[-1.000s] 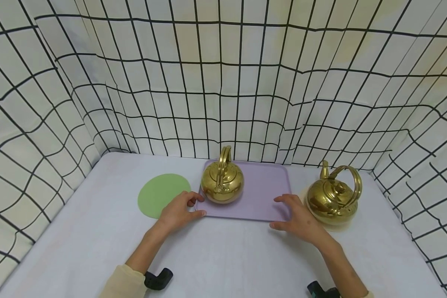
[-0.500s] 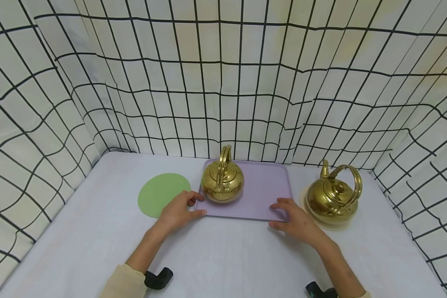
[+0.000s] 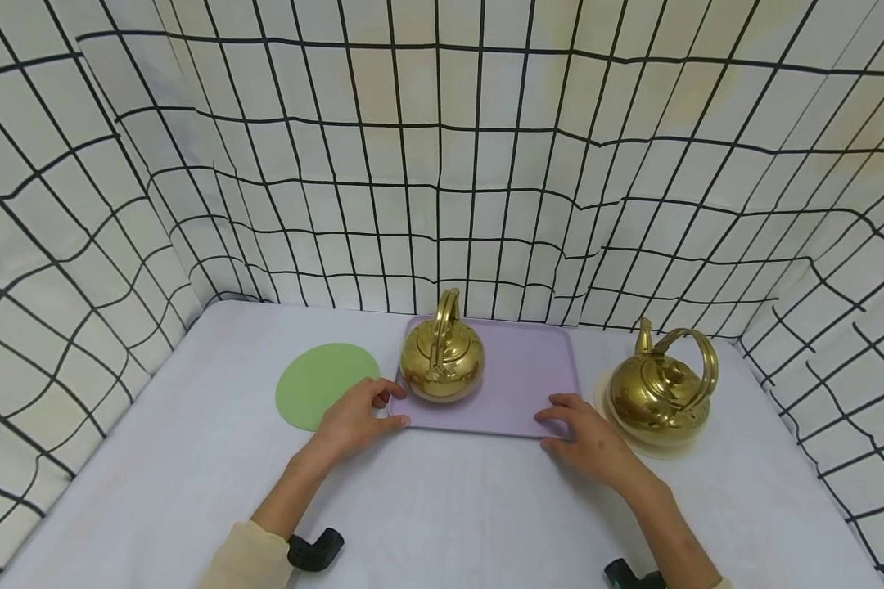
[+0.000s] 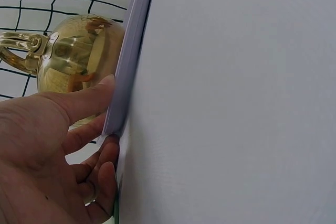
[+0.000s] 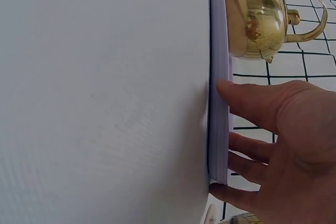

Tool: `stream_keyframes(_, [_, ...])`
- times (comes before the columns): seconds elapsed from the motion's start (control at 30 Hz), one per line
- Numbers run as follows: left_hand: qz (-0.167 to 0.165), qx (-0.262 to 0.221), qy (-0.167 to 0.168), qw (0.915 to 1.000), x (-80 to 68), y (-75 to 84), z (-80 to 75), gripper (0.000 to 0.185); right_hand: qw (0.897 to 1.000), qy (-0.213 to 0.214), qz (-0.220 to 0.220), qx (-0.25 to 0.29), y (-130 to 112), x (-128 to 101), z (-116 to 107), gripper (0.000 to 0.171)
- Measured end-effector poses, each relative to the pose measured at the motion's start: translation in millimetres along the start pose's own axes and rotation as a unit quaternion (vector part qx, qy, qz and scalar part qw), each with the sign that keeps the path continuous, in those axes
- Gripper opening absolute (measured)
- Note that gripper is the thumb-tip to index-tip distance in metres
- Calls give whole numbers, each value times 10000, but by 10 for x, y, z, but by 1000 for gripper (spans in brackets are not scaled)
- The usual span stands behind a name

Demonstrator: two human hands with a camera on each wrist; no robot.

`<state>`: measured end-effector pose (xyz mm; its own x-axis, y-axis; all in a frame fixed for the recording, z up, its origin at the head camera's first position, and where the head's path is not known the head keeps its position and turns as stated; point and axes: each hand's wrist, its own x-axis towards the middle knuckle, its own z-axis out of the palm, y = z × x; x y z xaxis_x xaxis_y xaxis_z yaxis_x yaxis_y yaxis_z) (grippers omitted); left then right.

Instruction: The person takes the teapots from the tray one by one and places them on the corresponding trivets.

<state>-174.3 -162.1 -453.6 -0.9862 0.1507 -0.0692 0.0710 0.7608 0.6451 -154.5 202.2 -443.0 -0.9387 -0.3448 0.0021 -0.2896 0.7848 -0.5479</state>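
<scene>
— What sits on the pale surface (image 3: 442, 507), biggest thing first?

— A lilac tray (image 3: 519, 384), flat at the middle near the gridded backdrop (image 3: 442, 164). It carries one brass kettle (image 3: 442, 356) on its left half, upright, handle raised.

— And the hands?

— The left hand (image 3: 357, 419) grips the tray's near left corner, thumb on top, fingers curled beneath. The right hand (image 3: 585, 433) holds the near right corner likewise — thumb over the rim, fingers at the edge.

— Anything else?

— A second brass kettle (image 3: 661, 393) stands right of the tray on a cream mat (image 3: 656, 448); a green round mat (image 3: 322, 384) lies left, bare. No writing can be read on anything.
</scene>
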Motion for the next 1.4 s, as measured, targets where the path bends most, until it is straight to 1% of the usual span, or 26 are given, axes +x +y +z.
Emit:
stream_keyframes(0.23, [-14, 11, -16, 10000, -6, 6, -14, 34, 9998, 81, -81, -165, 23, 12, 5, 29])
stream_keyframes(0.6, [25, -135, 18, 9999, 12, 7, -26, 35, 9998, 114, -93, -134, 43, 16, -7, 28])
stream_keyframes(0.73, [-40, -345, -45, 9994, 26, 6, -47, 33, 9998, 73, -85, -154, 47, 11, -13, 28])
stream_keyframes(0.9, [-146, -780, -45, 9968, 65, -14, -83, 29, 9999, 11, -16, -119, 53, 3, -17, 28])
stream_keyframes(1.07, [-243, -1047, 231, 9939, 99, 19, -119, 26, 9999, -55, 91, -76, 52, -4, -24, 28])
stream_keyframes(1.17, [-224, -1196, 554, 9910, 118, 68, -133, 24, 9999, -78, 130, -64, 48, -11, -24, 28])
stream_keyframes(1.3, [-134, -1421, 1021, 9845, 138, 149, -150, 22, 9999, -63, 97, -69, 49, -12, -26, 28])
stream_keyframes(1.4, [-24, -1519, 1282, 9800, 142, 213, -165, 21, 10000, -47, 43, -70, 51, -10, -27, 29])
